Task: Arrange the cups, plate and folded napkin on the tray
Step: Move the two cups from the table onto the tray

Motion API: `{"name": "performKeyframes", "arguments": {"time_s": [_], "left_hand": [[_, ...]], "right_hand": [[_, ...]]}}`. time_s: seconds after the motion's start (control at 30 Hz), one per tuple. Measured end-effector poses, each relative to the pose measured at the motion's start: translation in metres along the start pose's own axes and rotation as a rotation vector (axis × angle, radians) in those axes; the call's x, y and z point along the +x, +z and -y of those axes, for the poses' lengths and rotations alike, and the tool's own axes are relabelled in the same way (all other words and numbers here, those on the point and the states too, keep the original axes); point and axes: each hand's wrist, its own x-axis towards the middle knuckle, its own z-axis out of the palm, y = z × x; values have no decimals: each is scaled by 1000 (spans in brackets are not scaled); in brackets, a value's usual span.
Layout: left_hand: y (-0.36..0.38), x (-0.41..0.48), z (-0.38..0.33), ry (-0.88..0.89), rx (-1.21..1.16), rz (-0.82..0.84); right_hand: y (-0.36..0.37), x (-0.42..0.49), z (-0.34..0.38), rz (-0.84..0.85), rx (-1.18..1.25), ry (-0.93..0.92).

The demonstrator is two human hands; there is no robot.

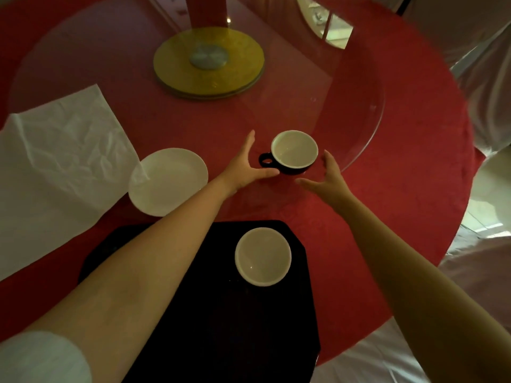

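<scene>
A black tray [193, 313] lies at the table's near edge. One cup with a white inside [262, 257] stands on its far right part. A second cup, black outside and white inside [294, 150], stands on the red table beyond the tray, handle pointing left. My left hand [246, 165] is open just left of this cup, thumb near its base and handle. My right hand [326, 179] is open just right of it, apart from it. A white plate [168, 181] sits left of the hands. A large white napkin [60, 167] lies unfolded at the far left, one corner over the plate.
The round table has a red cloth [401, 189]. A glass turntable [359, 120] on a yellow base [208, 62] covers its middle; the second cup stands at its near rim. White-covered chairs [484, 92] stand to the right.
</scene>
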Motion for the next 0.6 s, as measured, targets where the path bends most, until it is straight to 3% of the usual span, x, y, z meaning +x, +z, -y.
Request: {"name": "performKeyframes", "arguments": {"time_s": [0.4,0.6], "left_hand": [[8,53,11,80,12,231],[14,43,8,105,-54,210]], "right_hand": [[5,35,-9,119,258,-141],[2,30,-10,115,270,-157]]}}
